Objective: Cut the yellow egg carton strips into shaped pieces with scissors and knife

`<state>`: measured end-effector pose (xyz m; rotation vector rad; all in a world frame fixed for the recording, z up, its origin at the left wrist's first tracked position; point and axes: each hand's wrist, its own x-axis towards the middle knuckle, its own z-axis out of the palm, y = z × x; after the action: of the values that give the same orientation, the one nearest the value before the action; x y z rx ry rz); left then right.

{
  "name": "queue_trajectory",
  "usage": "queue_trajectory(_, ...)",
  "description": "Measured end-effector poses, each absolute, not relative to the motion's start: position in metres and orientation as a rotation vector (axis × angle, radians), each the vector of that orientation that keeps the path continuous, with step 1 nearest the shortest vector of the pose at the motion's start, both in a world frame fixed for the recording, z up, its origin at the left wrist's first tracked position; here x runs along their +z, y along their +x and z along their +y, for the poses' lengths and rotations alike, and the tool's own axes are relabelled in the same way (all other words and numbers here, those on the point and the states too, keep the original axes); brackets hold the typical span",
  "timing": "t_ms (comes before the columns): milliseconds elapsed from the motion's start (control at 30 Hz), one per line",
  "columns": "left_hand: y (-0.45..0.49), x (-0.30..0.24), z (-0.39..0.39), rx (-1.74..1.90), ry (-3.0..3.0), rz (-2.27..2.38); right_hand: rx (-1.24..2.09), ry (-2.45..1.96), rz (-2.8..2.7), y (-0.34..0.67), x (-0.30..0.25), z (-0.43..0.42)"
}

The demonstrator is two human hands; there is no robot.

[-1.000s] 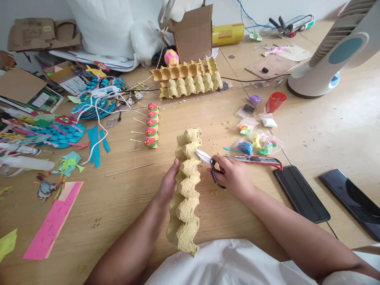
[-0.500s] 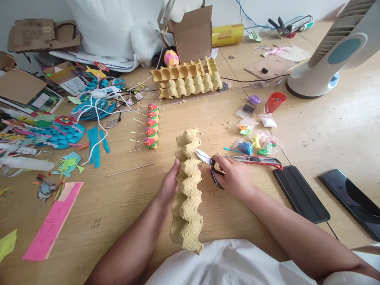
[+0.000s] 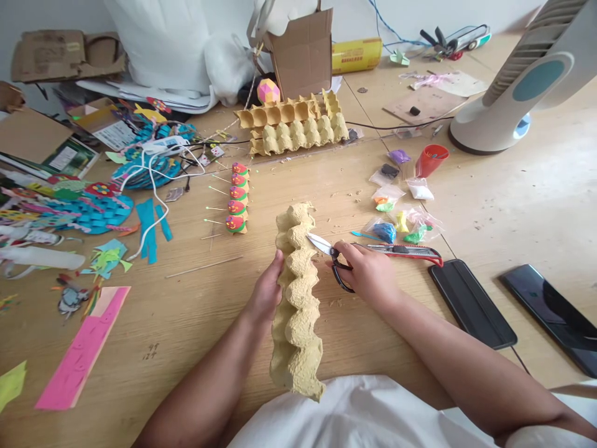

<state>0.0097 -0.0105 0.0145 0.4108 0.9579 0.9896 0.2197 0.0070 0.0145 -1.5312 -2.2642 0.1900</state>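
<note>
A long strip of yellow egg carton (image 3: pixel 295 292) runs from the table's middle down to my lap. My left hand (image 3: pixel 265 289) grips its left side about halfway along, fingers curled against it. My right hand (image 3: pixel 368 274) is closed on the black handles of a pair of scissors (image 3: pixel 326 252). The blades are slightly apart, with their tips at the strip's right edge near its far end. Small carton crumbs lie on the wood around the blades.
A red utility knife (image 3: pixel 405 251) lies just behind my right hand, with small bags of coloured clay (image 3: pixel 396 211) and a red cup (image 3: pixel 431 158) beyond. Two dark phones (image 3: pixel 471 303) lie right. More egg carton pieces (image 3: pixel 293 124), painted carton figures (image 3: pixel 239 196), a fan (image 3: pixel 517 81) and paper scraps (image 3: pixel 79 205) surround.
The carton strip's near end has swung slightly to the right toward my lap. Both hands and the scissors have stayed nearly where they were.
</note>
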Motion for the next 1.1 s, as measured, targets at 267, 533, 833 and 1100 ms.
queue_trajectory(267, 0.007, 0.012, -0.01, 0.994, 0.27, 0.85, 0.174, -1.581, -2.285, 0.219, 0.02, 0.007)
queue_trajectory(533, 0.002, 0.009, -0.01, 1.029, 0.266, 0.769, 0.43, -1.582, -2.11, 0.221, 0.011, 0.008)
queue_trajectory(833, -0.006, 0.004, -0.001, 1.059, 0.195, 0.828, 0.583, -1.469, -2.063, 0.223, 0.013, 0.013)
queue_trajectory(1100, -0.018, 0.003, 0.001, 0.968, 0.221, 0.786, 0.47, -1.381, -2.078, 0.226, 0.008, 0.015)
